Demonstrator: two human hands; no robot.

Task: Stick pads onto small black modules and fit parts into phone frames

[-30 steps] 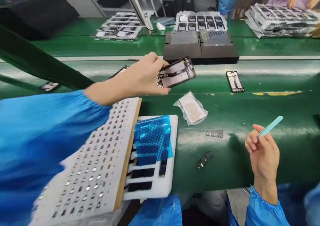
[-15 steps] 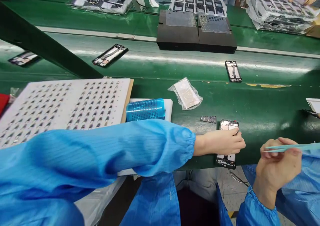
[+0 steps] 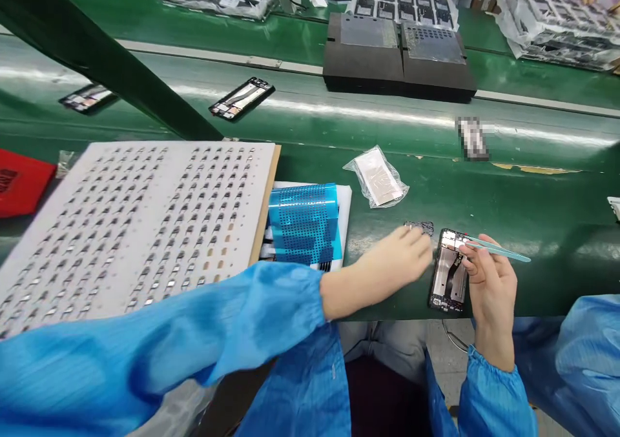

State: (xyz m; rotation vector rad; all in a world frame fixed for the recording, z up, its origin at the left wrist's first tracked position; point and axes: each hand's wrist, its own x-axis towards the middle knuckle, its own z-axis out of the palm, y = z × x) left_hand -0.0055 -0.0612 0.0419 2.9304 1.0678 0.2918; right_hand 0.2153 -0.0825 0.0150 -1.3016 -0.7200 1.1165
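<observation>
A phone mid-frame (image 3: 447, 275) lies on the green bench near its front edge, its silver inside and dark flex cable facing up. My right hand (image 3: 491, 282) is closed on teal tweezers (image 3: 508, 252), which point left over the top part of the phone. Its fingers are at the frame's right edge. My left hand (image 3: 400, 259) is left of the phone, with bent fingers reaching a thin black perforated plate (image 3: 420, 226). The fingertips are blurred and partly hidden, so whether they grip the plate cannot be seen.
A white board (image 3: 145, 217) with rows of small metal parts lies left, beside a blue perforated film roll (image 3: 305, 221). A clear bag (image 3: 378, 177) lies ahead. More phone frames (image 3: 242, 98) rest on the belt, behind it black blocks (image 3: 400, 69). A green post (image 3: 121, 62) slants across the left.
My left hand has moved left off the phone to the black plate. My right hand has brought the tweezers left onto the phone. The view has shifted slightly.
</observation>
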